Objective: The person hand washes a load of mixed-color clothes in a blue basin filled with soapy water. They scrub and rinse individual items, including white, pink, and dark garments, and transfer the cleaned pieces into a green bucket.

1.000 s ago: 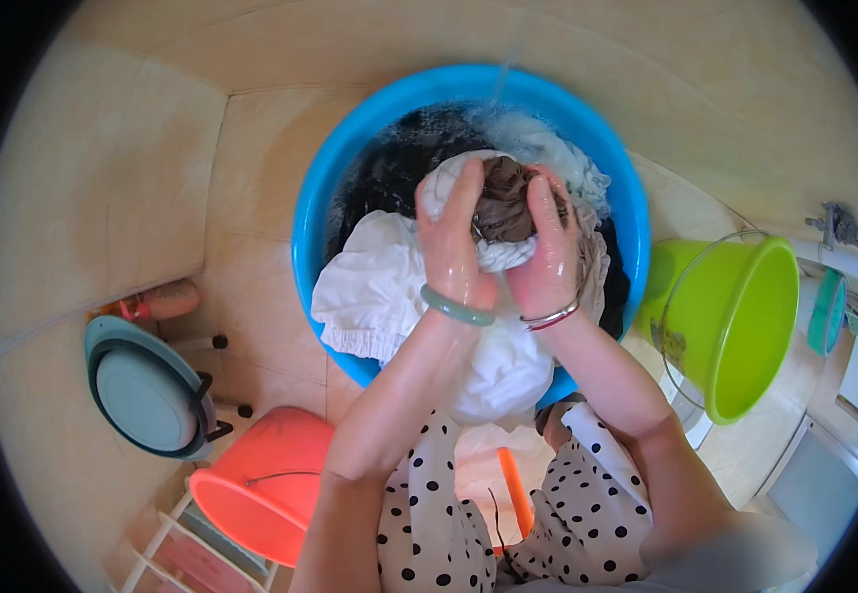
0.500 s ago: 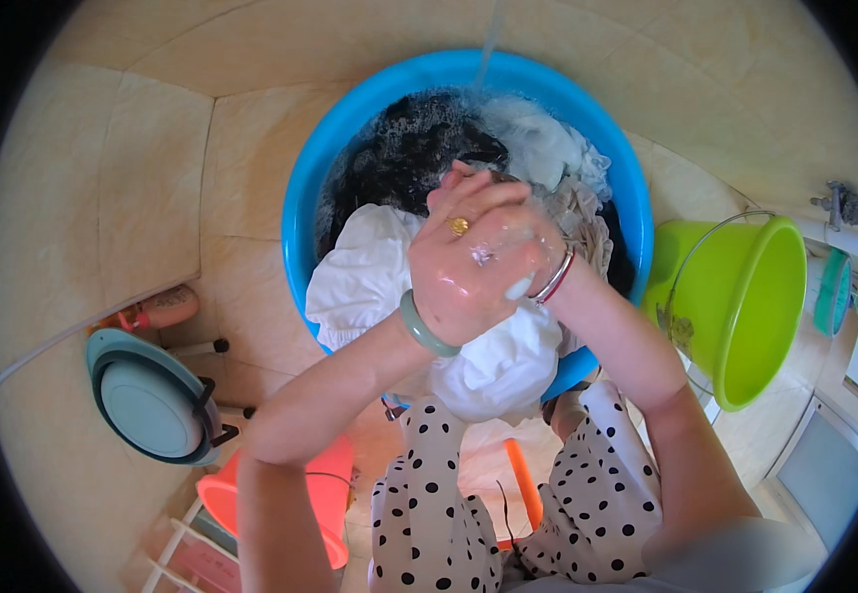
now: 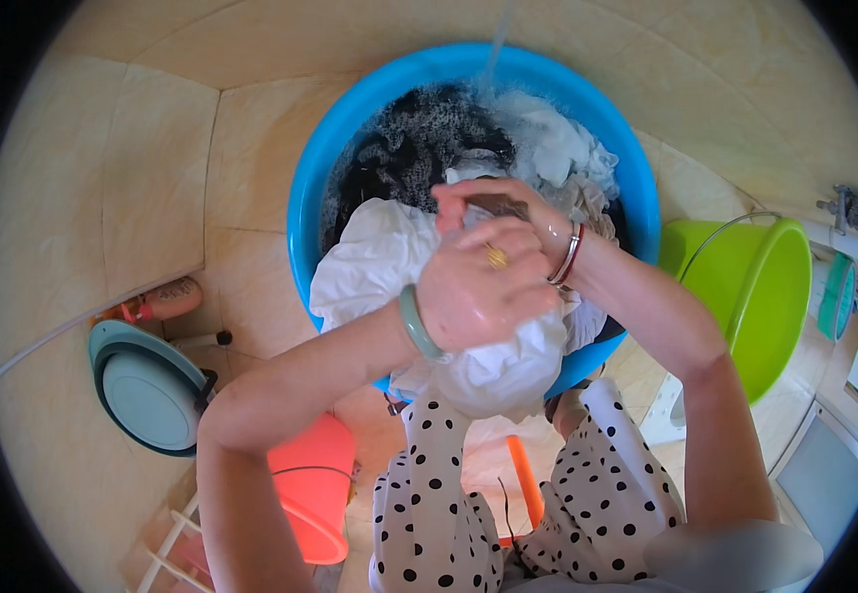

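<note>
Close-curled fingers (image 3: 513, 237), left hand (image 3: 473, 290), right hand (image 3: 539, 215), around crumpled brown cloth (image 3: 498, 205).
Could slip, if slick, into round blue plastic basin (image 3: 308, 198).

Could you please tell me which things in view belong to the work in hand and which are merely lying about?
In use:
brown cloth, held between left hand and right hand
white cloth, black cloth, blue basin
stream of water

Apparently just lying about:
green bucket
coral bucket
grey-blue basin
</note>
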Demonstrator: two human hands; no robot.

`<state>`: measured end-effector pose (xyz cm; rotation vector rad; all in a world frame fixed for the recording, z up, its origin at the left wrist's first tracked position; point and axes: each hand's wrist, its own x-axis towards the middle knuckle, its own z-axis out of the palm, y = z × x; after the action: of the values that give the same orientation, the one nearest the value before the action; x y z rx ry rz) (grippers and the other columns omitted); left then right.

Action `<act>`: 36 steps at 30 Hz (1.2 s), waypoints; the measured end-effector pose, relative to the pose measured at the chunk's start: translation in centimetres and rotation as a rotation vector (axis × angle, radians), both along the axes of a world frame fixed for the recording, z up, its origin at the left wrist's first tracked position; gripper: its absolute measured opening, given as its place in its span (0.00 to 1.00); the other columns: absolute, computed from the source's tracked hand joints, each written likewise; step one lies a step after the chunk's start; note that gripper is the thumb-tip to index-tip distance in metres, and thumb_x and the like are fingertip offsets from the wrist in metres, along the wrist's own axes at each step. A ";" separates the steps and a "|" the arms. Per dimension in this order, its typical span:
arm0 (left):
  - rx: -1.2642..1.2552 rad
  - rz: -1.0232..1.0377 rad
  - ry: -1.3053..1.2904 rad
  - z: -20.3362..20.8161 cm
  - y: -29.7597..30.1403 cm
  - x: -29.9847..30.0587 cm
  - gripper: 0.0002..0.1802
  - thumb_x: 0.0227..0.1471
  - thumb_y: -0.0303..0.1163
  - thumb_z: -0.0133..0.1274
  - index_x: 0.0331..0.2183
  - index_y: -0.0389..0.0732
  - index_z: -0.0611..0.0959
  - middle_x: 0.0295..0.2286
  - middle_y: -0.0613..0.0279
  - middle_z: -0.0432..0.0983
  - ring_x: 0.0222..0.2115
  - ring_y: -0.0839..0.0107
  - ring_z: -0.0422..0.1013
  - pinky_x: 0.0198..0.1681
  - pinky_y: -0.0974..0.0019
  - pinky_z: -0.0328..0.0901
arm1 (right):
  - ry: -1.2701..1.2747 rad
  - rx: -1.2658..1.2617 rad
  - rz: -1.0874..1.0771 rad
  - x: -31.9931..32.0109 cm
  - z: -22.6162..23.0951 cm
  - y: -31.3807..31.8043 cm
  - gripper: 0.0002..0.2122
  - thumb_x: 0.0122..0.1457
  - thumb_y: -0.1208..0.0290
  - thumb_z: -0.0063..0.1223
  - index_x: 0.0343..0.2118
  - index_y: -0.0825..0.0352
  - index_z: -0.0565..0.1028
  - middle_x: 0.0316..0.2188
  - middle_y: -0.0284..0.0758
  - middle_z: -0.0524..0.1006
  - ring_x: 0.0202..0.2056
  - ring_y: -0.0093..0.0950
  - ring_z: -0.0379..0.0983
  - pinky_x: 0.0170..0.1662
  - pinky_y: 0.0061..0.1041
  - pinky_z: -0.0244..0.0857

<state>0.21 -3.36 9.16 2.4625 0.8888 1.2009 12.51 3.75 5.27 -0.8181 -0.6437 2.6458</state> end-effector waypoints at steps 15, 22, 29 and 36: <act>-1.444 0.718 -0.822 -2.3 1.9 -3.0 0.17 0.52 0.44 0.58 0.33 0.40 0.79 0.24 0.68 0.73 0.24 0.77 0.71 0.29 0.76 0.64 | -0.098 0.238 -0.139 5.5 5.7 -2.6 0.25 0.56 0.73 0.56 0.58 0.62 0.65 0.54 0.32 0.67 0.53 0.26 0.65 0.50 0.34 0.65; -1.401 0.191 -0.733 5.7 2.3 1.9 0.25 0.54 0.48 0.56 0.47 0.40 0.75 0.40 0.66 0.74 0.38 0.72 0.72 0.39 0.61 0.69 | -0.232 0.417 -0.560 9.6 8.1 -3.5 0.20 0.52 0.73 0.61 0.49 0.66 0.71 0.41 0.31 0.77 0.39 0.22 0.74 0.37 0.23 0.70; -1.002 0.085 -0.069 7.9 2.4 5.0 0.33 0.46 0.40 0.63 0.53 0.44 0.71 0.46 0.52 0.72 0.46 0.61 0.70 0.50 0.60 0.65 | -0.486 0.498 -1.083 18.2 13.7 -8.5 0.16 0.57 0.70 0.57 0.46 0.70 0.71 0.41 0.35 0.76 0.39 0.23 0.73 0.42 0.25 0.69; -0.746 0.320 0.954 3.7 -5.9 -1.4 0.47 0.42 0.48 0.62 0.61 0.49 0.61 0.58 0.47 0.58 0.58 0.52 0.57 0.59 0.58 0.55 | -1.432 1.102 -0.915 32.6 12.5 -12.5 0.20 0.60 0.62 0.54 0.50 0.70 0.71 0.47 0.36 0.74 0.46 0.27 0.70 0.51 0.26 0.63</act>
<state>-1.24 -9.27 12.90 2.1765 1.6116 -0.3647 45.15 -8.71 17.76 -1.7971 -1.3073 0.3907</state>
